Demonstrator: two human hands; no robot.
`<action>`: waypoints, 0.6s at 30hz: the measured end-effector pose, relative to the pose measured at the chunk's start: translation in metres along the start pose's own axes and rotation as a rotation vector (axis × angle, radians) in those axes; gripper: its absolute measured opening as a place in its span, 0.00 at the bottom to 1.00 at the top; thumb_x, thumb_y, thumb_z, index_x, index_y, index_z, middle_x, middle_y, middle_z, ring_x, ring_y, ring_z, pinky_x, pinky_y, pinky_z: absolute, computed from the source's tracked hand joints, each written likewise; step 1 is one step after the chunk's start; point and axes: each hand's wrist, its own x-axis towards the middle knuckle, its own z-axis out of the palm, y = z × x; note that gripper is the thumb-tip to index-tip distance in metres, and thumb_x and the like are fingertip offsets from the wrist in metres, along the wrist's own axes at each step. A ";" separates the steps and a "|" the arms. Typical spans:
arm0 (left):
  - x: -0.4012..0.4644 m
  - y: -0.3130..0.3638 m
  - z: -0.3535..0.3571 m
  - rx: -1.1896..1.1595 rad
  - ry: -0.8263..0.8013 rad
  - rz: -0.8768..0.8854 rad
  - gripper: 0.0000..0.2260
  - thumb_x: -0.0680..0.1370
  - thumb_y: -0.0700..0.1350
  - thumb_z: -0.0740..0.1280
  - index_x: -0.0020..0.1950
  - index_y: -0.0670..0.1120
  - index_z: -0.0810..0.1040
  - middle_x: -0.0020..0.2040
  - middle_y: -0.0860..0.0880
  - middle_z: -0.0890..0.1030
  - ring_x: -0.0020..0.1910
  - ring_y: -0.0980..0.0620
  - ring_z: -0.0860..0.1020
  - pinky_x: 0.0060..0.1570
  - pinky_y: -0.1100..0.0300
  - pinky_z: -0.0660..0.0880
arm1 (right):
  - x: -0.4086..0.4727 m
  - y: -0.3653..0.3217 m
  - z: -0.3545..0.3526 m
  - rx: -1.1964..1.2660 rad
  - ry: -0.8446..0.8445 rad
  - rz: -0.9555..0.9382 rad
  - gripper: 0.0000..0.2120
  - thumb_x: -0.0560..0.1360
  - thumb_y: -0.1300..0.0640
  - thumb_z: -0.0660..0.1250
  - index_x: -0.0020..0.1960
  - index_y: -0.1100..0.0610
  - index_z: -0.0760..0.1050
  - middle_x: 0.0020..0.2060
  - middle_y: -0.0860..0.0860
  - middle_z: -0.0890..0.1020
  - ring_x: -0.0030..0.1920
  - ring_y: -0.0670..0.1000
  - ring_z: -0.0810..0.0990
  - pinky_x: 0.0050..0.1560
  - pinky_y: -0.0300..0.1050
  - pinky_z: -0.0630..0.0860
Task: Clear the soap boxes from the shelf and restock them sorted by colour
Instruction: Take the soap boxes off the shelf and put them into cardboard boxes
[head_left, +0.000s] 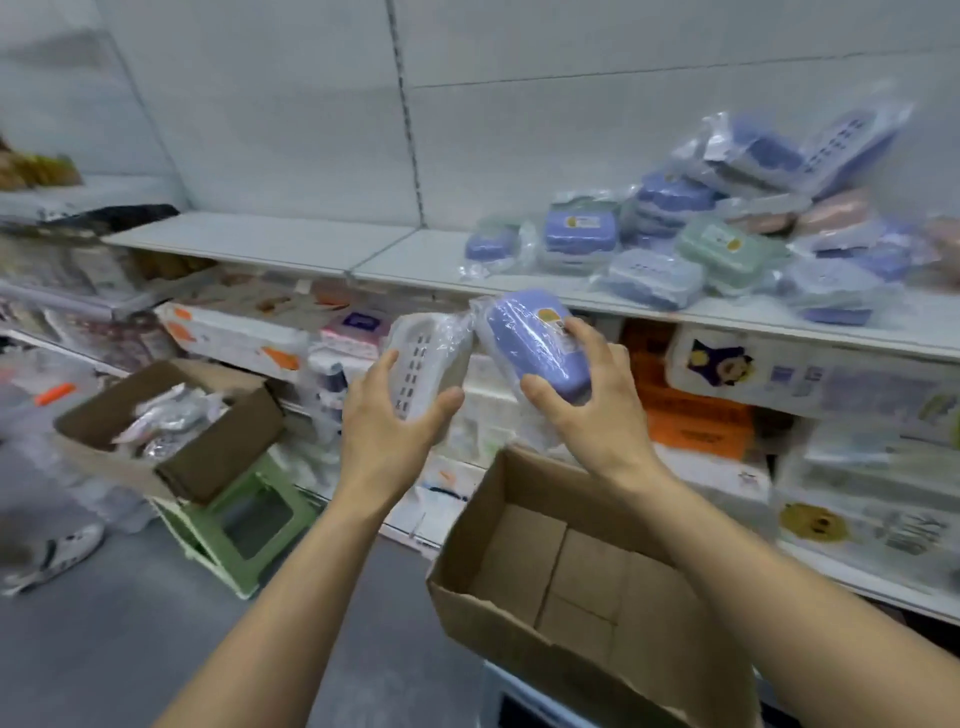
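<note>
Item one: a white soap box (422, 364) in clear wrap, slotted face toward me, gripped in my left hand (387, 423) with the thumb curled round its lower end and the fingers behind it. Item two: a purple soap box (535, 345), also wrapped, with a yellow sticker near its upper end, gripped in my right hand (587, 395), fingers over the top edge and thumb pressed on the near side. The two boxes are held side by side in front of the shelf (291, 244) edge, their wrappers touching or nearly so; I cannot tell which. Both hang above the far rim of an open cardboard box (524, 561), brown, flaps up, set below my right forearm. Stock remaining: a loose heap of wrapped soap boxes (727, 234) at the right end of the shelf, mostly purple and blue, one green with a yellow sticker, a few pink toward the far right corner, some tilted against the back panel. The left run of the shelf shows bare white board. Second cardboard box (171, 426), lower left, sits tilted on a green stool (244, 525) and holds wrapped items too blurred to identify. Lower shelves carry packaged goods in white and orange. A white shoe (57, 556) lies on the grey floor at the left edge.
</note>
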 end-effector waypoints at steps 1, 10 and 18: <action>0.014 -0.021 -0.023 0.025 0.015 -0.012 0.41 0.70 0.66 0.71 0.77 0.52 0.62 0.73 0.48 0.65 0.73 0.49 0.63 0.70 0.52 0.61 | 0.005 -0.012 0.032 0.007 -0.015 0.001 0.32 0.70 0.41 0.71 0.70 0.36 0.62 0.61 0.46 0.69 0.63 0.47 0.70 0.59 0.46 0.70; 0.122 -0.171 -0.167 0.156 0.052 -0.131 0.43 0.69 0.71 0.68 0.77 0.51 0.61 0.73 0.48 0.66 0.72 0.47 0.64 0.68 0.50 0.63 | 0.052 -0.086 0.255 0.065 -0.139 0.033 0.29 0.70 0.41 0.70 0.67 0.30 0.62 0.60 0.44 0.68 0.60 0.47 0.72 0.56 0.49 0.73; 0.230 -0.292 -0.217 0.168 0.068 -0.252 0.39 0.72 0.66 0.68 0.78 0.52 0.61 0.75 0.49 0.63 0.74 0.49 0.61 0.72 0.48 0.61 | 0.131 -0.105 0.426 0.052 -0.279 0.049 0.29 0.71 0.40 0.69 0.68 0.32 0.62 0.59 0.45 0.68 0.60 0.48 0.71 0.57 0.50 0.73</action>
